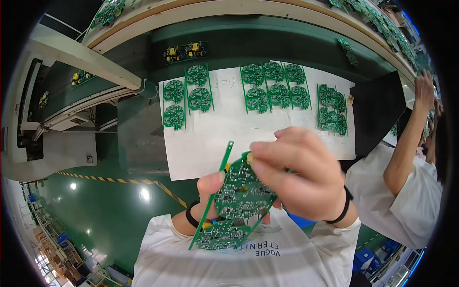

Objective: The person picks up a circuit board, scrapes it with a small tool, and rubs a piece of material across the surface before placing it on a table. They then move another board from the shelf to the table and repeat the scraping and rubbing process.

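Other boards [257,100] line the sheet's [224,143] far side, belt [267,40] beyond! At the sheet's near edge, the held board [241,191] sits between left hand [210,183], grasping it, and right hand [306,174] (blurred), pinching a yellow part [249,158].

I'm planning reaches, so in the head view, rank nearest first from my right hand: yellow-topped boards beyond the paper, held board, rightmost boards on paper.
1. Held board: by the right hand.
2. Rightmost boards: ahead, right.
3. Yellow-topped boards: ahead, left.
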Demonstrator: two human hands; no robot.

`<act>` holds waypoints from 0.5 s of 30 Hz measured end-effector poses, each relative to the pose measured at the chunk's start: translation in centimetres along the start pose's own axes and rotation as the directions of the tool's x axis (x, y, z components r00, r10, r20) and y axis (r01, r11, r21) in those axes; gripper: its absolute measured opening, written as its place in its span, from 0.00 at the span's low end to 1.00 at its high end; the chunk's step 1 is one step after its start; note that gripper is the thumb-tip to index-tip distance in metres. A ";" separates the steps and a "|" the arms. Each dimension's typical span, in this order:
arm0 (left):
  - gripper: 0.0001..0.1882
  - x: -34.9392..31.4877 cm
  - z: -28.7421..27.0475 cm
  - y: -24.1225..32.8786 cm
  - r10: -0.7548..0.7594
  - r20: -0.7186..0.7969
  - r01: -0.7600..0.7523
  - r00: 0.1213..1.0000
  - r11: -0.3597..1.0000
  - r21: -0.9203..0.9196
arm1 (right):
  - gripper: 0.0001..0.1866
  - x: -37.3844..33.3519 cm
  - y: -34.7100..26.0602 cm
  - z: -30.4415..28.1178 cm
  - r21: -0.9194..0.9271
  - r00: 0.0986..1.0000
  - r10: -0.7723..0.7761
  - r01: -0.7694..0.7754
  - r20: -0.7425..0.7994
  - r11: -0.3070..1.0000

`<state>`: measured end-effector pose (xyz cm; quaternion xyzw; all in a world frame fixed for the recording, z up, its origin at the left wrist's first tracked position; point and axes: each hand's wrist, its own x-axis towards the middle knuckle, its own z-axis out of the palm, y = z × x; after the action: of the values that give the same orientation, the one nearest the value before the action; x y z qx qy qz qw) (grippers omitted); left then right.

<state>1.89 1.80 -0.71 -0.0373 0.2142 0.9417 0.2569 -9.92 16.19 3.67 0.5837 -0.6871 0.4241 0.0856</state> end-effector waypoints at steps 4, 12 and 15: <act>0.56 -0.6 0.3 0.3 -0.032 0.041 0.032 0.999 0.999 -0.002 | 0.14 0.5 -0.4 -1.2 0.005 0.976 -0.142 0.143 0.164 0.990; 0.56 0.0 -1.6 2.5 0.410 0.040 -0.371 0.911 0.775 0.512 | 0.16 -0.5 -1.4 -2.0 0.436 0.843 0.408 -0.238 -0.350 0.868; 0.55 0.4 -3.1 2.1 0.553 0.167 -0.521 0.816 0.580 0.626 | 0.15 -0.3 -2.1 -1.5 0.112 0.963 0.168 -0.147 -0.211 0.983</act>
<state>0.42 -0.94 -2.80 0.0985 0.5319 0.8397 -0.0483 -8.58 17.54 5.46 0.4800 -0.6967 0.5237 0.0990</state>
